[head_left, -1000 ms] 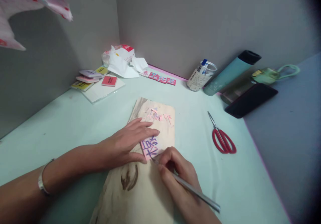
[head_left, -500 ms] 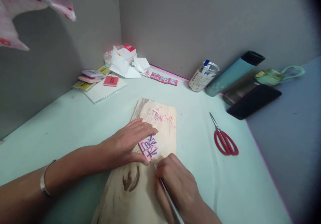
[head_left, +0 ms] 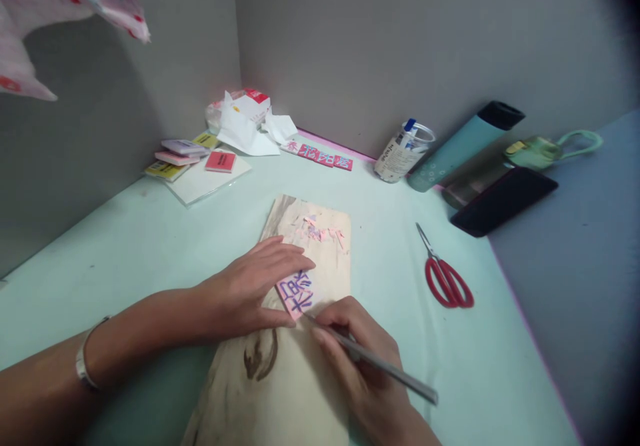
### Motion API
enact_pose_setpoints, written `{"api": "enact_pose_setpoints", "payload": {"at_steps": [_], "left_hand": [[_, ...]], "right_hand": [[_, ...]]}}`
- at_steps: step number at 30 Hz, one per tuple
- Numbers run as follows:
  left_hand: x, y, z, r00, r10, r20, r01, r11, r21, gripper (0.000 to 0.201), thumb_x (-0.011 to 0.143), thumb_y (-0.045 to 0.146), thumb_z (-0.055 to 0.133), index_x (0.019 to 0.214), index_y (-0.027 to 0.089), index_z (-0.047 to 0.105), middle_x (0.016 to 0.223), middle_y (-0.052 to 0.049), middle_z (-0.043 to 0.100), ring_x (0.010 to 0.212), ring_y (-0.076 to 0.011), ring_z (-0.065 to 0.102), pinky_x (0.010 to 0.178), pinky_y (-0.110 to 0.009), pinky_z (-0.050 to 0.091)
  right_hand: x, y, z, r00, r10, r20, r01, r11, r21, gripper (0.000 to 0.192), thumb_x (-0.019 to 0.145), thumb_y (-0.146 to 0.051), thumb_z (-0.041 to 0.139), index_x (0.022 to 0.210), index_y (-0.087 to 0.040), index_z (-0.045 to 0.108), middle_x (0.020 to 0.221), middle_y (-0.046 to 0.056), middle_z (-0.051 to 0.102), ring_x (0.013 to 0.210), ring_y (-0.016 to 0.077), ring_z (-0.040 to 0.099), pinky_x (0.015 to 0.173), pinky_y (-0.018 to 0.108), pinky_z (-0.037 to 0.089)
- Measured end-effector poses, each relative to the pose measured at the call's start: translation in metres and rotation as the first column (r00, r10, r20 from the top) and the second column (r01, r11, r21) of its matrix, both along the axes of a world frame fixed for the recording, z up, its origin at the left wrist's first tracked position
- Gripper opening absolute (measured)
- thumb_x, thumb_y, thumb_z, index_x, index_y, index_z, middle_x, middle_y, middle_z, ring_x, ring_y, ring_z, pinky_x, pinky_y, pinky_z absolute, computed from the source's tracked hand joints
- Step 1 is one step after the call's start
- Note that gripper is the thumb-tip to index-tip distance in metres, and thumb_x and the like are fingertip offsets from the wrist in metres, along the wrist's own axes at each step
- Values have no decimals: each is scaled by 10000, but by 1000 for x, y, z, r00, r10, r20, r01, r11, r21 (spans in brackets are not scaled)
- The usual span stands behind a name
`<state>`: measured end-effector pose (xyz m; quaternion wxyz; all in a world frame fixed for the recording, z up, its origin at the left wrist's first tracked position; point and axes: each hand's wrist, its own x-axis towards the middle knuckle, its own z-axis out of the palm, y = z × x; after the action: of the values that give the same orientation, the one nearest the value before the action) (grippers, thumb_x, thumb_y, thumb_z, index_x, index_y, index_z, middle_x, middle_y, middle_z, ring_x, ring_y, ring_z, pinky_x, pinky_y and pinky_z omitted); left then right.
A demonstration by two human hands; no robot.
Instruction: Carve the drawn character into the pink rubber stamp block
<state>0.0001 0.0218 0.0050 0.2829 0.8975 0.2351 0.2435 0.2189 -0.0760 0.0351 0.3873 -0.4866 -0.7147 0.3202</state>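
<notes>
A small pink rubber block (head_left: 296,293) with purple characters drawn on it lies on a pale wooden board (head_left: 280,379). My left hand (head_left: 250,286) lies flat on the board and pins the block between fingers and thumb. My right hand (head_left: 360,359) grips a thin metal carving knife (head_left: 380,365) like a pen, with its tip touching the block's lower right edge. Pink shavings (head_left: 320,231) are scattered at the board's far end.
Red-handled scissors (head_left: 443,276) lie to the right of the board. At the back stand a jar (head_left: 403,153), a teal flask (head_left: 460,145), a black phone (head_left: 503,201), a row of red blocks (head_left: 323,157), crumpled tissue (head_left: 250,129) and stacked packets (head_left: 183,156). Grey walls enclose the corner.
The knife handle swung from right to upright toward me and back to the right. My right hand dropped lower, then came back up to the block's edge. The left hand stayed on the block.
</notes>
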Motion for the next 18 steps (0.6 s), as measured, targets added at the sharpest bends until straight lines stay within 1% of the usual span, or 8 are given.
{"api": "enact_pose_setpoints", "payload": {"at_steps": [2,4,6,8,10,13,15,18], "left_hand": [[1,-1,1,1000,3,-23,-2,1000,4,649,897,359,767,1439,209,442,1427,-112,593,1408,-283,473,1271,-494,203],[1,-3,4,999,9,-35,-9,1000,4,648,891,338,775,1430,195,446,1421,-113,587,1401,-279,462,1256,-480,229],[3,-5,8,999,35,-29,-35,999,6,640,873,307,789,1406,172,460,1384,-121,590,1355,-286,477,1201,-469,315],[5,-7,12,996,89,-33,-88,996,9,604,853,260,795,1362,148,489,1313,-128,598,1272,-296,509,1104,-462,408],[7,-9,16,990,136,-47,-136,991,9,552,842,222,785,1316,134,517,1238,-128,604,1191,-298,535,1027,-461,449],[8,-11,20,987,149,-55,-149,989,-5,512,852,206,758,1302,129,527,1191,-123,605,1150,-294,544,1003,-457,454],[8,-12,19,989,136,-51,-138,990,-24,506,865,202,741,1313,130,518,1203,-122,605,1154,-287,543,1006,-443,451],[7,-11,17,994,103,-21,-104,993,-49,487,895,210,714,1325,128,500,1235,-118,609,1173,-268,550,1017,-410,440]], "right_hand": [[-1,-1,-4,998,-33,-46,31,998,-51,96,1020,-208,548,953,-246,605,861,-6,652,723,134,593,624,241,443],[-2,-1,-9,995,-62,-75,56,996,-72,106,1024,-227,539,943,-245,605,843,-7,646,719,136,588,622,241,439],[-4,-1,-13,992,-82,-93,75,994,-79,115,1021,-234,542,922,-239,600,822,-8,634,706,135,575,614,240,430],[-6,0,-14,988,-109,-112,98,990,-99,119,1017,-238,548,907,-235,593,810,-10,623,701,135,564,604,237,418],[-8,1,-13,980,-139,-144,118,982,-148,126,1019,-256,550,899,-234,586,794,-16,609,687,130,550,587,231,405],[-9,2,-11,967,-171,-187,126,965,-229,158,1030,-294,542,887,-233,574,772,-26,584,668,123,525,580,222,401],[-8,2,-9,968,-165,-186,120,965,-232,174,1037,-305,527,884,-232,563,774,-25,573,671,124,513,592,224,405],[-5,2,-7,984,-103,-146,72,976,-204,167,1046,-296,500,900,-233,549,820,-10,585,702,132,519,609,236,415]]}}
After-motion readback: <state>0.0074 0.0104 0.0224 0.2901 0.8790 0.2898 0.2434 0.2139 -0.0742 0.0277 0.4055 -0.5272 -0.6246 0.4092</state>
